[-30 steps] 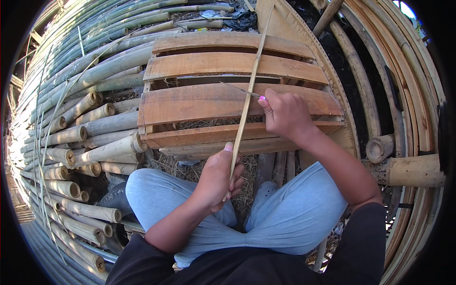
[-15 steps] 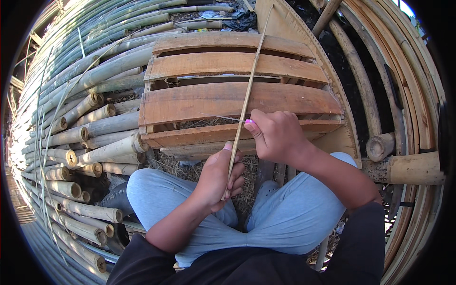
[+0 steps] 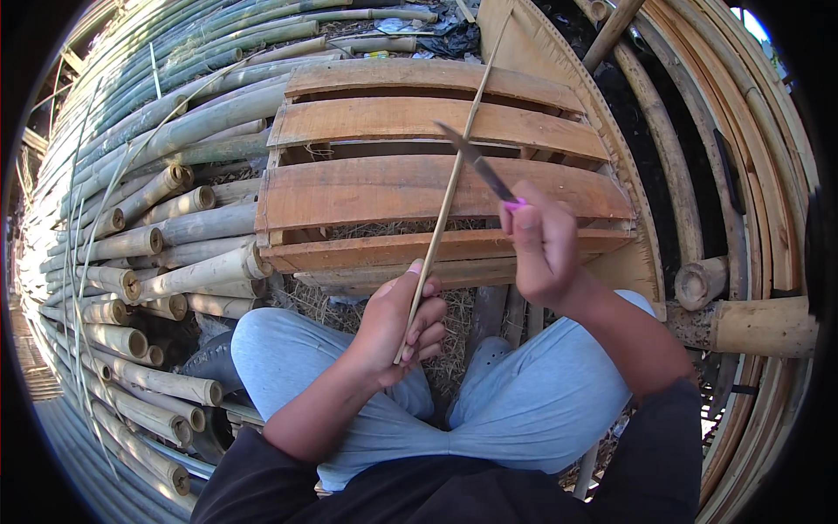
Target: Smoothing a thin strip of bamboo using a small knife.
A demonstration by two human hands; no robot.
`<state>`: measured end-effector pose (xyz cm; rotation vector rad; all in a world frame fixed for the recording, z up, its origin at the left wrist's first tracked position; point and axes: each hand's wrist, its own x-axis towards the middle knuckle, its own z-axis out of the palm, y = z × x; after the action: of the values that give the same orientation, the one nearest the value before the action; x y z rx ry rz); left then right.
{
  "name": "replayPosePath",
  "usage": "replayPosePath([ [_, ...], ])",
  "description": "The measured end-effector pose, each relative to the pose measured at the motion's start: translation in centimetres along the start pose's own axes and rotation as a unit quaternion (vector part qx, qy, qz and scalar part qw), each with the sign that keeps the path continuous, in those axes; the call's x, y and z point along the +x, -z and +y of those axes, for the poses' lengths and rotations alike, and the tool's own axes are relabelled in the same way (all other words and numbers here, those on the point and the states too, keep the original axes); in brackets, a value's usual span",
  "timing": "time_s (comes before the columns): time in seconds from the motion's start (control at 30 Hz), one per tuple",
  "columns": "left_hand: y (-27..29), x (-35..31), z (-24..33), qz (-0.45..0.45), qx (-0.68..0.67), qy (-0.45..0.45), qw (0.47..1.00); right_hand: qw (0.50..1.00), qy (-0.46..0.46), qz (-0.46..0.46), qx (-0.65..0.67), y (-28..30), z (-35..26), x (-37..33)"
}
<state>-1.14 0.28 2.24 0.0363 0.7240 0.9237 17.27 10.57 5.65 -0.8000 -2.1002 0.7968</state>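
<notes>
My left hand (image 3: 403, 325) is closed round the lower part of a long thin bamboo strip (image 3: 448, 197), whose bottom end sticks out below the fingers. The strip slants up and away across a slatted wooden crate (image 3: 367, 188). In my right hand (image 3: 543, 240), held above the crate's right part, is a knife (image 3: 478, 163) with a pinkish-purple handle mostly hidden by the fingers. Its blade points up and left, and its front part overlaps the strip in view; whether they touch I cannot tell.
Many bamboo poles (image 3: 205, 271) are stacked to the left, their cut ends toward me. A curved brown sheet (image 3: 602, 113) lies behind the crate's right side. Long wooden strips (image 3: 768, 157) and a thick bamboo pole (image 3: 759, 327) are at the right. Straw (image 3: 454, 358) covers the ground between my legs.
My right hand has lifted and moved right and away from me, turning the knife so its blade now shows broad and points up-left. My left hand keeps the bamboo strip, nearly unmoved.
</notes>
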Motion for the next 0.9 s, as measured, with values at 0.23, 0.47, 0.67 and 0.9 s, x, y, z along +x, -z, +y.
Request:
replayPosePath([
  [0.23, 0.1, -0.1, 0.2, -0.003, 0.012, -0.004, 1.000, 0.996, -0.090, -0.012, -0.009, 0.0, -1.0, 0.7],
  [0.47, 0.1, 0.1, 0.1, 0.000, 0.014, -0.004, 1.000, 0.983, -0.111, -0.100, -0.105, -1.8, 1.2, 0.1],
  [0.67, 0.0, -0.3, 0.1, 0.015, 0.028, -0.013, 0.999, 0.993, -0.039, -0.051, -0.102, -0.6, -1.6, -0.1],
  [0.9, 0.3, 0.1, -0.1, 0.006, 0.016, -0.022, 1.000, 0.979, 0.035, -0.160, -0.124, -2.9, -0.7, -3.1],
])
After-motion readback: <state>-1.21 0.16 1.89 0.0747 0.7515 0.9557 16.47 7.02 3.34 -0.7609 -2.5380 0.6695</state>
